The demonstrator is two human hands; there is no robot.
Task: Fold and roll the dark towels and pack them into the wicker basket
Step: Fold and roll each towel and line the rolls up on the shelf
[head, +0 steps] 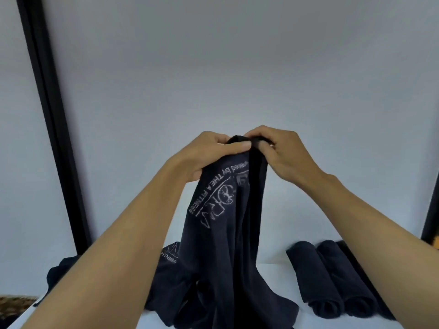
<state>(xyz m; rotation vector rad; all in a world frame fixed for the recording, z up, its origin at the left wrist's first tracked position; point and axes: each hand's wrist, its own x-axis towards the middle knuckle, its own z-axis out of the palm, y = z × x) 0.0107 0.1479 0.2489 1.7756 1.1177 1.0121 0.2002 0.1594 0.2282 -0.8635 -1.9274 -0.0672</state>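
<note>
Left hand (209,155) and right hand (282,150) pinch the towel (228,222) by its top hem, grips nearly touching; it hangs below them onto the surface (273,279). Best to slide the grips apart along the hem, spreading it flat before folding.

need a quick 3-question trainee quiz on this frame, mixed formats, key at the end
1. True or false: the left hand and the right hand both grip the top of the raised towel.
2. Where do the rolled towels lie? A) to the right of the raised towel B) to its left C) on top of the loose towels
3. Fill in: the rolled towels rest on a white ____.

Key: 1 true; 2 A; 3 table
</note>
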